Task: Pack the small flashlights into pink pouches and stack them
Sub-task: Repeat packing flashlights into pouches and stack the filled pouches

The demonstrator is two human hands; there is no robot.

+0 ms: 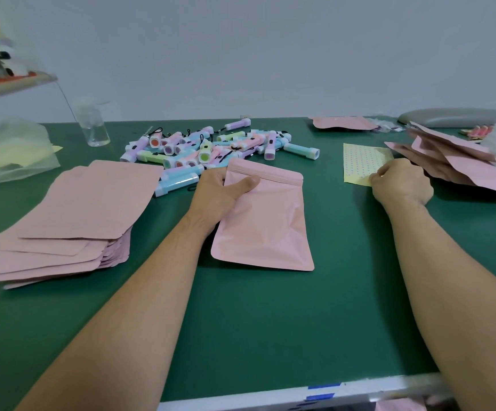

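- Head view: left grip (pixel 223 194) holds a pink zip-top film pouch (pixel 267 221) at its top left corner, thumb on top just under the zip strip. The pouch lies mid green bench (pixel 270 321), just in front of the flashlights.
- Right grip (pixel 401 185) is curled at the near corner of a yellow dotted sheet (pixel 362 161); looks like a pinch on its edge.
- Small pastel plastic flashlights (pixel 211 149) are heaped beyond the pouch, cords tangled.
- Flat pink pouch stack (pixel 71 221) sits left; a looser pink pouch heap (pixel 454 161) far right.
- Handling, my read: the pouch is light, thin, floppy and slick, and it creases. Hold it by the stiffer zip band, not mid-panel.
- Flashlights are probably light and rigid; take one by the body, since cords may drag neighbours.
- Can't tell if the held pouch is filled.
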